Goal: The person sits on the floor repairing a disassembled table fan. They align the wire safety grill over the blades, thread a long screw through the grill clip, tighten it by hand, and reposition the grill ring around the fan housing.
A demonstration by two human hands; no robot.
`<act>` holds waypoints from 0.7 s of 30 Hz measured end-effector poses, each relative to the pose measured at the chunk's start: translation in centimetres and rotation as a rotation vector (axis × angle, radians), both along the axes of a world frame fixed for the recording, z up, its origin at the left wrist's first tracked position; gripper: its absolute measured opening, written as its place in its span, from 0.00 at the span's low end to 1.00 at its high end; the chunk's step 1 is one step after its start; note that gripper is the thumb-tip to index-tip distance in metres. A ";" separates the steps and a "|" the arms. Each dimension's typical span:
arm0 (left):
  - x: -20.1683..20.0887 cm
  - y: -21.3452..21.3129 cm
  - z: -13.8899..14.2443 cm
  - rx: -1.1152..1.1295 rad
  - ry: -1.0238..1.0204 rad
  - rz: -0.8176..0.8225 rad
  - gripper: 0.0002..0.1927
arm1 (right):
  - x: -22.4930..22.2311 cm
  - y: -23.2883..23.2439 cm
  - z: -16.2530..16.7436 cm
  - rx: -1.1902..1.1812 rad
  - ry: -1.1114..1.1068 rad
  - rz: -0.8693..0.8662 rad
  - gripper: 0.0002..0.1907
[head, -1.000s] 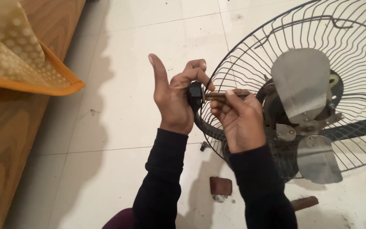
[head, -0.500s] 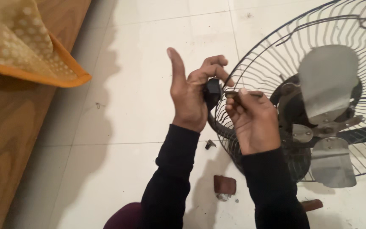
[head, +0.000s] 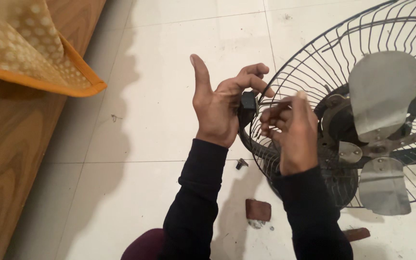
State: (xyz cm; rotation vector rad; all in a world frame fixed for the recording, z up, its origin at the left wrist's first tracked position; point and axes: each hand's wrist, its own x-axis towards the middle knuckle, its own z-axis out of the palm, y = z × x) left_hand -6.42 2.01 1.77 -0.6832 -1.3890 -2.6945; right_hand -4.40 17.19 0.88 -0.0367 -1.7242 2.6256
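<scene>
Head view: your left hand (head: 217, 108) fingers (head: 251, 82) clamp a black part (head: 249, 107) at the fan grille (head: 314, 62); right hand (head: 292, 130) fingers curl together just beside it.

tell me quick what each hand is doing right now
Left hand: thumb up, fingers pinching a small black part at the fan guard.
Right hand: fingers curled; contents cannot be told.

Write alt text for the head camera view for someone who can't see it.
Two hands in dark sleeves work at the rim of a wire fan guard on a white tile floor: the left hand pinches a small black part and the right hand is curled beside it. Metal fan blades sit behind the guard.
</scene>
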 end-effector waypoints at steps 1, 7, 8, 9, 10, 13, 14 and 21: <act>0.0 0.0 0.0 0.005 0.012 0.012 0.64 | 0.0 0.1 -0.1 0.040 -0.031 -0.017 0.24; 0.2 -1.1 -0.3 0.082 -0.033 -0.065 0.66 | -0.5 0.7 -0.4 0.398 0.011 0.085 0.27; 0.2 -1.2 -0.4 0.132 -0.063 -0.096 0.66 | -0.5 0.5 -0.3 0.476 0.024 0.090 0.30; 0.1 -1.2 -0.5 0.144 -0.055 -0.124 0.67 | -0.3 0.5 -0.1 0.553 0.039 0.097 0.32; 0.1 -1.4 -0.5 0.152 -0.044 -0.148 0.67 | -0.1 0.2 0.1 0.626 0.057 0.106 0.34; 0.3 -1.7 -0.6 0.158 -0.040 -0.166 0.68 | 1.2 -1.2 0.6 0.628 0.165 0.109 0.32; 0.4 -1.8 -0.6 0.155 -0.042 -0.163 0.68 | 1.6 -1.4 0.8 0.731 0.236 0.095 0.31; 0.3 -2.0 -0.6 0.295 -0.066 -0.315 0.71 | 2.6 -2.3 2.7 1.281 0.372 0.030 0.42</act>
